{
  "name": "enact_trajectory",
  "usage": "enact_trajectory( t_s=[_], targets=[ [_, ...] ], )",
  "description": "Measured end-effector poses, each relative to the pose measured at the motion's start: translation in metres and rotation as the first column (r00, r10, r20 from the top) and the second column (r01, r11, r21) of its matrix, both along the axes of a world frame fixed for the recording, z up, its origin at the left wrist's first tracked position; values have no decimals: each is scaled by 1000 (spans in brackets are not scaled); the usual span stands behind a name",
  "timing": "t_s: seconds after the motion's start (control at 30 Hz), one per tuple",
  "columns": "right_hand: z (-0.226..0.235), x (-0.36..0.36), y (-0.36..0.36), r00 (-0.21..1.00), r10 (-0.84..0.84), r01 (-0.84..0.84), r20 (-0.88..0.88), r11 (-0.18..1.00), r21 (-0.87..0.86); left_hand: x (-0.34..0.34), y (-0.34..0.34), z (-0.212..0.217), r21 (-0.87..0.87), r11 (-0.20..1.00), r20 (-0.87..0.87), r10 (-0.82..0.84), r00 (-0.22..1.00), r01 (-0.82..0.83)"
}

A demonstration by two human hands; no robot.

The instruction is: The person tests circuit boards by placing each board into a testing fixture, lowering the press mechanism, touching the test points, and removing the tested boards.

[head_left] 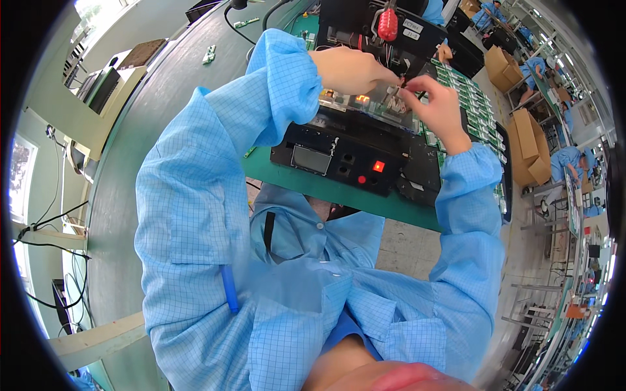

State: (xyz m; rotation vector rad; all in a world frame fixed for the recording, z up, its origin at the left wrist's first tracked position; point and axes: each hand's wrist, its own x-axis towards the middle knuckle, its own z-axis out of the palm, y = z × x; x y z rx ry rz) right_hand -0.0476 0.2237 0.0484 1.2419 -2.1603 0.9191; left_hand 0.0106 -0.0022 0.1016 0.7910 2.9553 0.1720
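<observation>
Left hand point(355, 69) and right hand point(440, 112), fingertips nearly meeting; whether they're pinching anything, I can't tell! Just beneath, a clear plate point(373, 116): likely light, stiff, scratch-prone, best held by its edges.

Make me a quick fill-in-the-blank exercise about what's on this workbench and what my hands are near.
1. The left hand and right hand come close together over the ____ electronic fixture.
2. The clamp-like handle beyond the hands is coloured ____.
3. The rows of circuit boards lie to the fixture's ____.
4. On the front panel, the screen sits to the ____ of the lit square.

Missing words: black; red; right; left.
</observation>
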Motion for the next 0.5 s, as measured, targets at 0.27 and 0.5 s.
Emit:
enact_trajectory(
  t_s=[0.27, 0.5],
  targets=[
    [5, 4, 9, 991, -115, 99, 61, 970, 220, -1, -4, 0, 53, 998, -84, -34, 996, 38],
    [0, -3, -7, 994, -53, 32, 99, 978, 207, -3, -1, -3, -57, 998, -57, -42, 997, 39]
  ],
)
